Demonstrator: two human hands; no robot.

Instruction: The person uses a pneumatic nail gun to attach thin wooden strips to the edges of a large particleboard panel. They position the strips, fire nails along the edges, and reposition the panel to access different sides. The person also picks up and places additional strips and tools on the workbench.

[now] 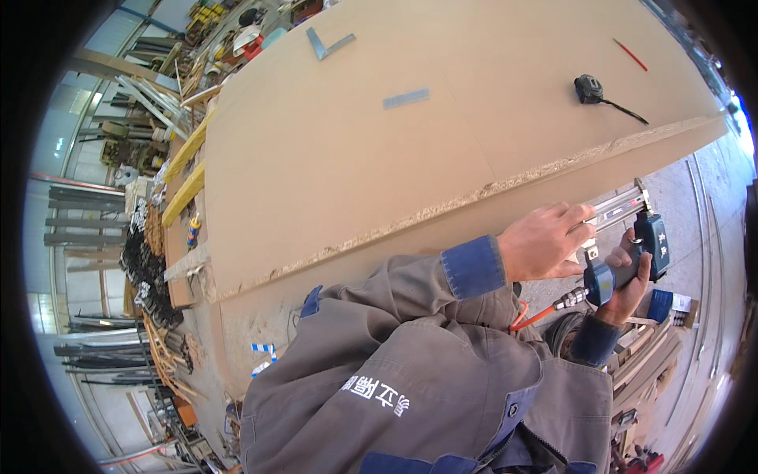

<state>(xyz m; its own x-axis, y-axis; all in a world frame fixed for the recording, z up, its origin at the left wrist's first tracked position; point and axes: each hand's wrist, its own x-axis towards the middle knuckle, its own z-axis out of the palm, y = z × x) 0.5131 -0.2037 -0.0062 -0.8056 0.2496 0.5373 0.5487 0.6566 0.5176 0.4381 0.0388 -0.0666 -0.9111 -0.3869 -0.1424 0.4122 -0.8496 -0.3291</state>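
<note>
To the right of my body, my right hand (632,294) is wrapped round the grip of a dark blue-green pneumatic nail gun (652,243). An orange air hose (534,318) joins it through a metal coupling (570,298). My left hand (545,242) reaches across with bent fingers closed at the gun's long silvery magazine (620,208). Whether a small strip of nails lies between those fingers is hidden. Both hands are just off the near edge of a large brown board (339,150), whose rough chipboard edge faces me.
On the board lie an L-shaped metal square (328,44), a flat metal strip (406,99), a black tape measure (588,89) and a red pencil (630,54). Yellow beams (185,194) stick out at its left. Timber offcuts (647,359) and a blue box (662,305) lie at right.
</note>
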